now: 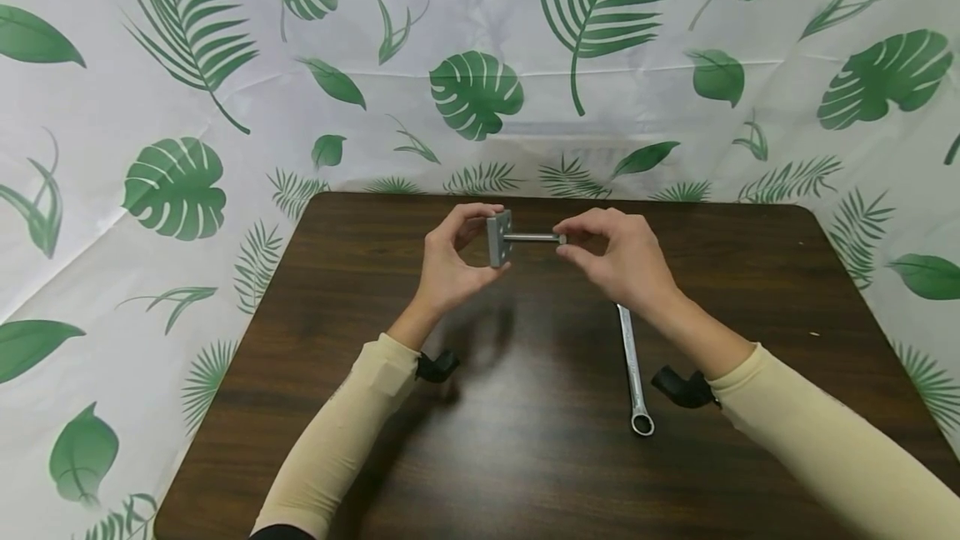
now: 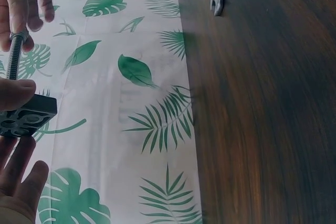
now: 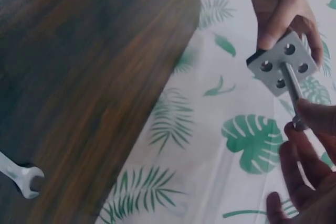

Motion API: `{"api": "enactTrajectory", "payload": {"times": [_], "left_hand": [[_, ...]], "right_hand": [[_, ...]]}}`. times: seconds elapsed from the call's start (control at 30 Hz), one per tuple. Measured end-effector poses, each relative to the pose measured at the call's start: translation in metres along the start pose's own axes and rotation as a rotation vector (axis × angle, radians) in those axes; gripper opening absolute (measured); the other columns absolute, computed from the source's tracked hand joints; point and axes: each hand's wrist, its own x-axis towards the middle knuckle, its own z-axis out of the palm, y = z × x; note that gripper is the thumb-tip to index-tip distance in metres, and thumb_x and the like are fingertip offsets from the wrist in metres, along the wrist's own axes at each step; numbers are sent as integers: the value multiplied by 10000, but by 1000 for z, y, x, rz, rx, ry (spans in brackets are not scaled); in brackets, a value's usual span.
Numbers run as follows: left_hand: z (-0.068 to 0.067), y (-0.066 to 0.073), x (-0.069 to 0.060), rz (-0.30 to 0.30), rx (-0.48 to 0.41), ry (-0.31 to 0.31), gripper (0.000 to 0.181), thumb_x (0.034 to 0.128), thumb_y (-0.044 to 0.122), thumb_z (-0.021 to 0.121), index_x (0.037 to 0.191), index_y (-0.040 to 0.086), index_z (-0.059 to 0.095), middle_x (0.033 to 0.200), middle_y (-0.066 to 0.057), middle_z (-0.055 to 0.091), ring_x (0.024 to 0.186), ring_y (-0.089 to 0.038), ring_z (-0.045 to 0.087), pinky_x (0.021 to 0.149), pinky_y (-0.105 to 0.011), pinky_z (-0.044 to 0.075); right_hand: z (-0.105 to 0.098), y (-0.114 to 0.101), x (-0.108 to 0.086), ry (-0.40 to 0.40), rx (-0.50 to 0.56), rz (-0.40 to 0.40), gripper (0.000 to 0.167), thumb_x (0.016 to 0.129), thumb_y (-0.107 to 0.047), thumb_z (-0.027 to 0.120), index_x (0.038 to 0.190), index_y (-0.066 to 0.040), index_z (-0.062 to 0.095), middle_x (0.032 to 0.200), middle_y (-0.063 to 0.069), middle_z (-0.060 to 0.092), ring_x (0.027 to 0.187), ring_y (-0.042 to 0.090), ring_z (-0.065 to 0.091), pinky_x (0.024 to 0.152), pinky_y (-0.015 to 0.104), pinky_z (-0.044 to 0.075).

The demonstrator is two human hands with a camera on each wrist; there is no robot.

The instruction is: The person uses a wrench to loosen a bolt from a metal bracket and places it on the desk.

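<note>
In the head view my left hand [image 1: 448, 261] grips a square grey metal plate [image 1: 496, 238] by its top and bottom edges, held upright above the table. A long silver bolt [image 1: 532, 237] stands out level from the plate's middle. My right hand [image 1: 618, 252] pinches the bolt's head between thumb and fingers. The right wrist view shows several holes in the plate's flat face [image 3: 273, 72], around the bolt shank [image 3: 292, 82]. From the left wrist, the plate's dark side [image 2: 31, 116] has recesses, and threads show along the bolt [image 2: 14, 56]. How deep the bolt sits cannot be told.
A combination wrench [image 1: 633, 369] lies on the dark wooden table [image 1: 525, 440], its open end partly behind my right hand. Black wrist camera mounts [image 1: 682, 387] hang below both sleeves. A white leaf-patterned cloth [image 1: 375, 107] rises behind the table.
</note>
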Motion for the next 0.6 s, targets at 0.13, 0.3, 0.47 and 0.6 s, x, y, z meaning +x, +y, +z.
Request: {"api": "enactTrajectory", "payload": {"times": [0.13, 0.3, 0.47, 0.6], "left_hand": [[0, 10, 2, 8, 3, 2, 605, 617, -196, 814, 1156, -122, 550, 1193, -283, 620, 1040, -430, 639, 903, -519, 503], [1, 10, 1, -1, 8, -2, 600, 610, -206, 811, 1145, -113, 556, 1196, -269, 627, 1048, -414, 641, 920, -498, 500], [2, 10, 1, -5, 1, -1, 629, 591, -230, 805, 1152, -110, 548, 1195, -270, 626, 1035, -421, 643, 910, -512, 503], [1, 12, 3, -18, -3, 8, 647, 596, -212, 813, 1174, -108, 540, 1191, -276, 624, 1018, -428, 645, 892, -524, 510]], "right_hand": [[-3, -1, 2, -116, 52, 170, 296, 924, -326, 701, 1115, -103, 736, 964, 32, 731, 864, 211, 637, 738, 389, 483], [-6, 0, 5, -241, 166, 309, 349, 986, -349, 604, 1080, -41, 740, 866, 75, 744, 813, 223, 656, 715, 339, 501], [-5, -1, 3, -139, 100, 151, 191, 894, -171, 740, 1044, -53, 748, 936, 56, 734, 798, 164, 627, 695, 302, 480], [-2, 0, 0, -1, -23, -79, 185, 809, -32, 795, 980, -99, 769, 978, -8, 715, 834, 155, 626, 743, 335, 479]]}}
